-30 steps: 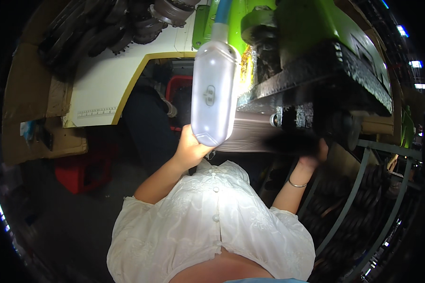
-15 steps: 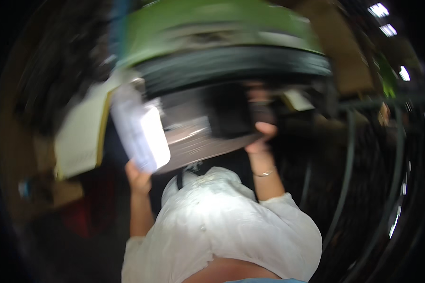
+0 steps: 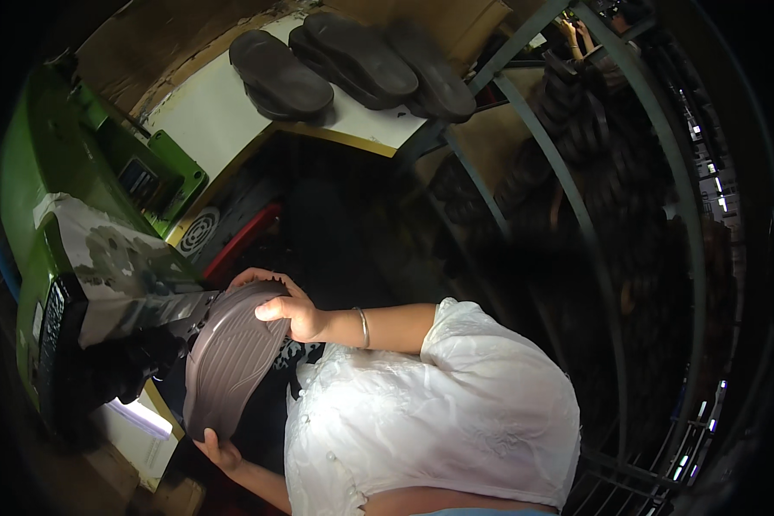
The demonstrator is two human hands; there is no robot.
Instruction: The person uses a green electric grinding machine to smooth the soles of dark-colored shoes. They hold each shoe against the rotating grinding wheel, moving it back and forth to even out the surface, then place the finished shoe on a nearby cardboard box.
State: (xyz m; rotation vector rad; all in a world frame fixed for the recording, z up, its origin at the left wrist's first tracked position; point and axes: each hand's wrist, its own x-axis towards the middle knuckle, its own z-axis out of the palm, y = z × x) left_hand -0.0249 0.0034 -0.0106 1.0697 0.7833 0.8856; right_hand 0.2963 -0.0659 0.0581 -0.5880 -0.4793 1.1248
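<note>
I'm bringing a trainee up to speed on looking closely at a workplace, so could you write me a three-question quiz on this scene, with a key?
1. True or false: the metal bangle is on the left arm.

2. Multiple choice: the machine beside the ridged brown sole is mainly
A) orange
B) green
C) purple

3. Fill in the gap: the dark soles lie on a ____ worktop with a yellow edge.

Key:
1. False; the bangle is on the arm of the right hand, which grips the upper end of the ridged brown sole.
2. B
3. white
</note>
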